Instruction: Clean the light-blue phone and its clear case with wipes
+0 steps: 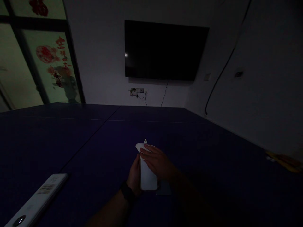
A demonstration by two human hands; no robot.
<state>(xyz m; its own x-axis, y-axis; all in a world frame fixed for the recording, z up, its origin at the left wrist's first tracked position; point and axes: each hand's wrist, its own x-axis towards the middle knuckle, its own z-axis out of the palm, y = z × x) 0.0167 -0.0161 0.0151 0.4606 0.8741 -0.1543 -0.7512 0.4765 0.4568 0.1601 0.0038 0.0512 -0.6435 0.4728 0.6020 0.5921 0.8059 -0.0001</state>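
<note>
A phone [148, 180] with a pale, bright face is held in my left hand [134, 176], which grips it along its left edge. My right hand [158, 162] lies across the upper part of the phone, fingers together, pressing a thin white wipe [139, 146] against it. One corner of the wipe sticks out past the phone's upper left. Just beyond the phone stands a small white bottle [145, 141], its lower part hidden by my right hand and the wipe. Right of the phone's lower end lies a flat dark bluish piece [165, 188], partly covered; its kind is unclear.
A long white case [39, 200] with printed marks lies at the lower left of the dark blue surface [94, 151]. Something yellow and red [284, 160] is at the right edge. Ahead are a wall television [165, 50], sockets with cables [139, 90] and a glass door [52, 66].
</note>
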